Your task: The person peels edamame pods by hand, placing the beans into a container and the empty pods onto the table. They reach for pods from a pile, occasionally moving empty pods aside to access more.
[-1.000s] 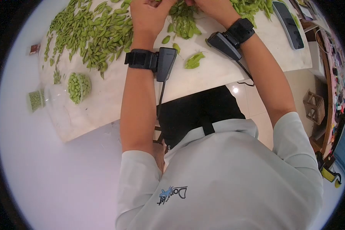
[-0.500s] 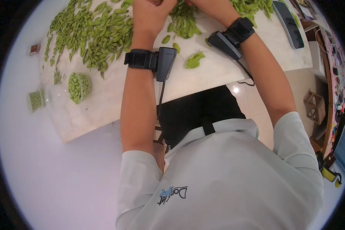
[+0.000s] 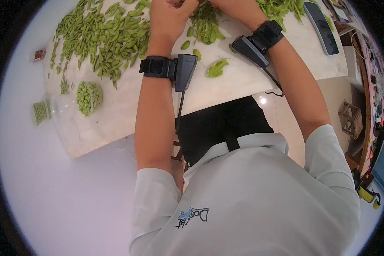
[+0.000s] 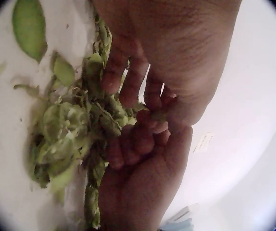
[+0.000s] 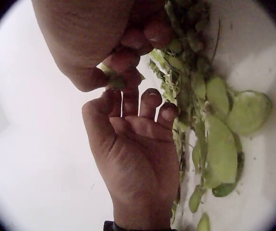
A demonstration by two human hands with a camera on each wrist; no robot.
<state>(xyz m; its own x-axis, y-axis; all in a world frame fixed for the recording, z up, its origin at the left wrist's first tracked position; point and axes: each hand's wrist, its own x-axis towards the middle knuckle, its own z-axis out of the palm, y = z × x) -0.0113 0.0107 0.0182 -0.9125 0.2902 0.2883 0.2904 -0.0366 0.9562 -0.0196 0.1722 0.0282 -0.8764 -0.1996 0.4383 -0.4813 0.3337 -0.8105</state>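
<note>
A small green pod (image 5: 115, 81) is pinched between the thumb and fingers of the right hand (image 5: 99, 43) in the right wrist view. The left hand (image 5: 140, 149) meets it from below, its thumb and index finger pinching at the pod while its other fingers stand apart. From the left wrist view, the left hand (image 4: 176, 53) is above and the right hand (image 4: 142, 183) below, fingertips together; the pod is mostly hidden there. A heap of opened husks (image 4: 63, 130) lies beside them. In the head view the fingertips are cut off at the top edge.
Whole pods (image 3: 111, 38) spread across the left of the pale table (image 3: 128, 102). A clear cup of shelled beans (image 3: 88, 99) stands near the left edge. More green pods (image 3: 279, 8) and a phone (image 3: 321, 27) lie to the right; one husk (image 3: 218, 68) lies nearer the person.
The left hand has shifted slightly right in the head view. The right hand has barely moved, and the heaps look the same.
</note>
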